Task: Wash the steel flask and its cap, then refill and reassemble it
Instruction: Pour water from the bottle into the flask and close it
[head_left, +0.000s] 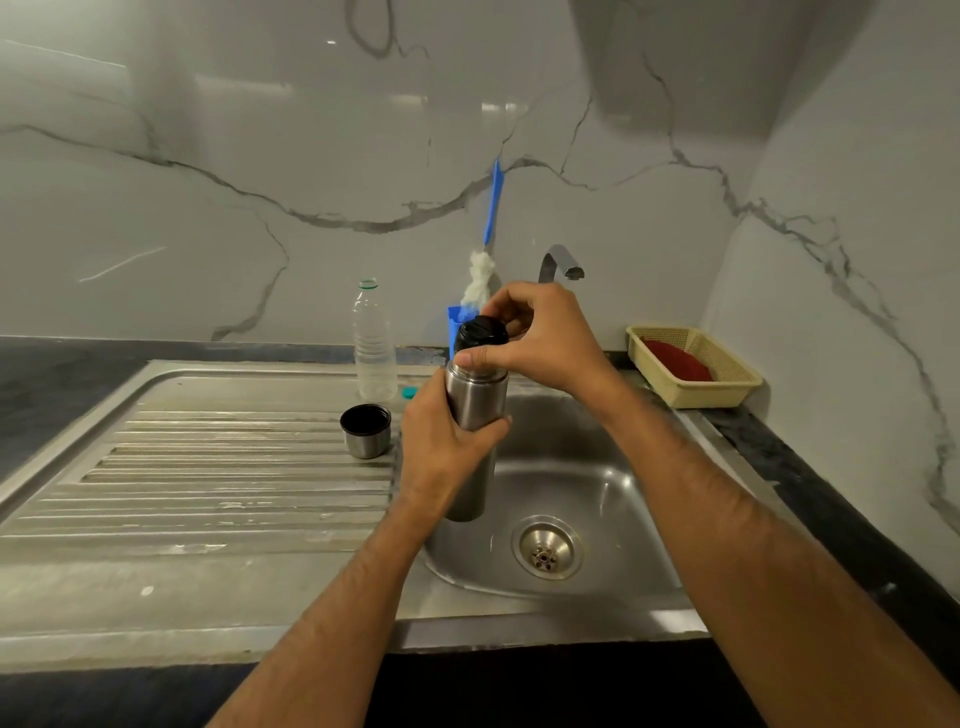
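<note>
My left hand (441, 441) grips the steel flask (475, 400) around its middle and holds it upright over the sink basin (597, 467). My right hand (540, 338) pinches the black stopper (480, 332), which sits tilted on the flask's mouth. The steel cup cap (365, 430) with its black lining stands mouth up on the draining board (208, 467), left of the flask. A clear plastic water bottle (373, 343) stands uncapped behind the cup cap, and its small teal lid (410, 393) lies beside it.
A blue-handled bottle brush (485, 249) stands in a blue holder (456, 322) against the marble wall. The tap (561, 262) rises behind my right hand. A yellow basket (727, 389) with a red scrubber (678, 358) sits at the right. The drain (546, 546) is uncovered.
</note>
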